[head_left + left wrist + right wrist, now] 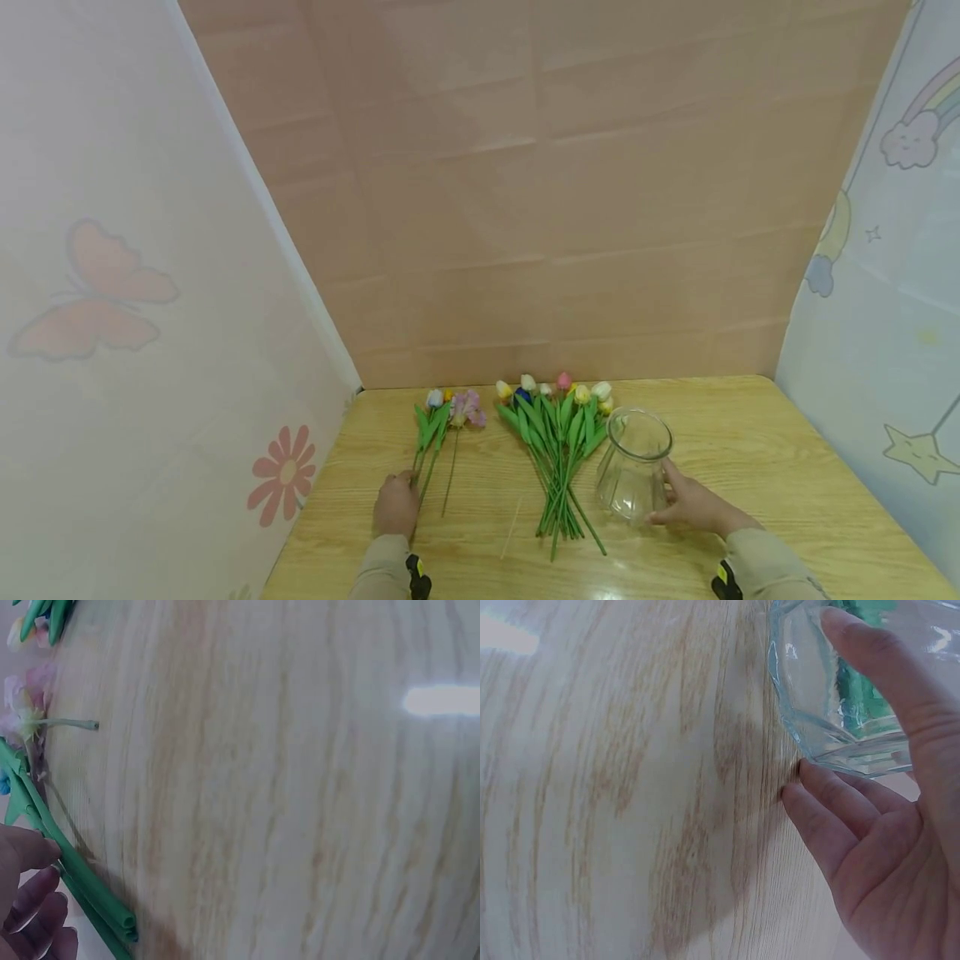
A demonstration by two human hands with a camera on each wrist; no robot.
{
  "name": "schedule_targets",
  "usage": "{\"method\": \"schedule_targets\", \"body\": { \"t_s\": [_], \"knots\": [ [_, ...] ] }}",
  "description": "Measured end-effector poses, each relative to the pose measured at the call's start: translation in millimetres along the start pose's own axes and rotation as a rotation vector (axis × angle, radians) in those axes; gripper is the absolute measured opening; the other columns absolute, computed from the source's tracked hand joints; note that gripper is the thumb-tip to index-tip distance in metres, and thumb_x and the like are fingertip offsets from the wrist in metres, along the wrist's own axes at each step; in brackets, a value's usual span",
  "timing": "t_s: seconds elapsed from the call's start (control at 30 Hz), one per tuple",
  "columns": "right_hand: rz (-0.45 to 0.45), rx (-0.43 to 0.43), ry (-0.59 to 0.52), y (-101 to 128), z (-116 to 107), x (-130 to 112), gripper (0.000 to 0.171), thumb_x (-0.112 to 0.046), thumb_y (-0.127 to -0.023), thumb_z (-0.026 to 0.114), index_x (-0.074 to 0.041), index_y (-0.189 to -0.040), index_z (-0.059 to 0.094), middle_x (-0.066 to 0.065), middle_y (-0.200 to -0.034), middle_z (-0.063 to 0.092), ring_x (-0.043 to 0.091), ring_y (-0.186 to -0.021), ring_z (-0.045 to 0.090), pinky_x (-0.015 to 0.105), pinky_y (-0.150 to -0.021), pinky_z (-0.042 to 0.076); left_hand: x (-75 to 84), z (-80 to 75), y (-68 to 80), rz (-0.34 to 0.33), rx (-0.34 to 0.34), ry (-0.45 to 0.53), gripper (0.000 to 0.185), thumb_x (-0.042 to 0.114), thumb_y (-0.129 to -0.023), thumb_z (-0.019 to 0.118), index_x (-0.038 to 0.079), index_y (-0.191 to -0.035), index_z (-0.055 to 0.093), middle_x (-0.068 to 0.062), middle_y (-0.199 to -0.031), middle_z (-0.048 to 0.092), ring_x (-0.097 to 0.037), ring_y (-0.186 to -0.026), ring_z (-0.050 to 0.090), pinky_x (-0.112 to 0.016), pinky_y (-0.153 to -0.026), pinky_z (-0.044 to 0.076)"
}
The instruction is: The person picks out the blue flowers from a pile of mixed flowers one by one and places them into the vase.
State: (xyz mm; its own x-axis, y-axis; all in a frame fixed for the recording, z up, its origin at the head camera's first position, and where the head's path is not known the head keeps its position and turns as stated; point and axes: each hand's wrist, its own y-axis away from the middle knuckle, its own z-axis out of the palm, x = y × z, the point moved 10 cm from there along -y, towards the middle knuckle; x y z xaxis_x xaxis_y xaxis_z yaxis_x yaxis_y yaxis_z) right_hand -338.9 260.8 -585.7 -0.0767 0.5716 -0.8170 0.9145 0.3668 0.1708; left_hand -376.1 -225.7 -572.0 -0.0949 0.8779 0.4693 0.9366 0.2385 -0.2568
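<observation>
My left hand is at the left of the table, its fingertips pinching the green stems of a small tulip bunch. In the left wrist view, the other fingers curl loosely below the stems. Just right of this bunch lies a single pink-purple flower on a thin stem. My right hand holds a clear glass vase near its base. The right wrist view shows the thumb along the vase's side and fingertips at its bottom edge. Green leaves show through the glass.
A larger bunch of tulips, white, yellow, pink and blue, lies mid-table with crossed stems, just left of the vase. A thin pale strip lies near the front of the wooden table. Printed cloth walls stand at both sides.
</observation>
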Motion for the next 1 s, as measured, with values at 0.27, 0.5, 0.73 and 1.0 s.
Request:
{"method": "schedule_targets", "body": {
  "t_s": [0.27, 0.5, 0.73, 1.0],
  "knots": [
    [-0.004, 0.006, 0.009, -1.9, 0.3, 0.9, 0.12, -0.025, -0.079, 0.08, 0.001, -0.151, -0.013, 0.052, -0.136, 0.024, 0.064, -0.111, 0.048, 0.06, -0.089, 0.047, -1.4, 4.0, -3.4, 0.005, -0.04, 0.004, 0.022, 0.003, -0.087, 0.066, 0.006, -0.108, 0.071, -0.013, -0.086, 0.062, -0.021, -0.063, 0.059, -0.037, -0.051, 0.048],
    [-0.002, 0.008, 0.012, -1.0, 0.1, -0.4, 0.121, -0.024, -0.079, 0.081, 0.001, -0.151, -0.012, 0.052, -0.136, 0.024, 0.064, -0.11, 0.049, 0.061, -0.089, 0.047, 28.5, -2.6, -11.5, 0.073, -0.047, 0.037, 0.022, 0.005, -0.087, 0.068, 0.004, -0.11, 0.068, -0.011, -0.089, 0.061, -0.019, -0.068, 0.059, -0.033, -0.054, 0.049],
    [-0.018, 0.012, 0.012, 0.7, -0.6, -2.8, 0.12, -0.023, -0.079, 0.081, 0.001, -0.151, -0.011, 0.052, -0.135, 0.026, 0.064, -0.109, 0.049, 0.06, -0.088, 0.048, 96.8, -25.0, -13.1, 0.171, 0.02, 0.133, 0.014, 0.008, -0.087, 0.068, 0.005, -0.101, 0.071, -0.004, -0.079, 0.059, -0.014, -0.063, 0.055, -0.029, -0.051, 0.044],
    [-0.035, 0.007, 0.012, 1.2, -0.5, -5.9, 0.118, -0.023, -0.079, 0.081, 0.002, -0.15, -0.01, 0.053, -0.135, 0.024, 0.064, -0.109, 0.049, 0.061, -0.088, 0.047, 161.0, -25.2, 0.1, 0.274, -0.018, 0.233, 0.01, 0.012, -0.09, 0.068, 0.009, -0.1, 0.07, -0.002, -0.083, 0.061, -0.009, -0.061, 0.052, -0.022, -0.048, 0.039]
  ]
}}
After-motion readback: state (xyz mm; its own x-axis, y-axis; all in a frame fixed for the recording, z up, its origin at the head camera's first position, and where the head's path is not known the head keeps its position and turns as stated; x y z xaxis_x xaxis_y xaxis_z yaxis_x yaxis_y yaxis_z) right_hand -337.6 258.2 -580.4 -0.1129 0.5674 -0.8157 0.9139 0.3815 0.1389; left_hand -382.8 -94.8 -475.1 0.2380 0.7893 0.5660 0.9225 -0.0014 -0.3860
